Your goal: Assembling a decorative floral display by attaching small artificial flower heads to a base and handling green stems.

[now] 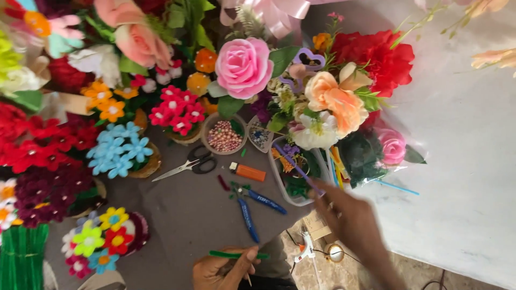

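Left hand: your left hand (223, 267) sits low at the counter's near edge, its grip pinching a thin green wrapped stem (236, 255) held level.
Right hand: your right hand (344, 215) reaches to the clear plastic tub of craft bits (279, 180), fingertips pressed on a slim purple pipe-cleaner stick (297, 169) that slants up out of it.
Stem: bare, with no bloom on it that you can see.
Done: many finished felt and fabric flowers crowd the grey counter (188, 215).
Left: the purple stick and green stem are apart, not joined.
Nearby: blue-handled pliers (252, 207), black-handled scissors (189, 162), an orange lighter (248, 172), a bowl of pink beads (224, 135).
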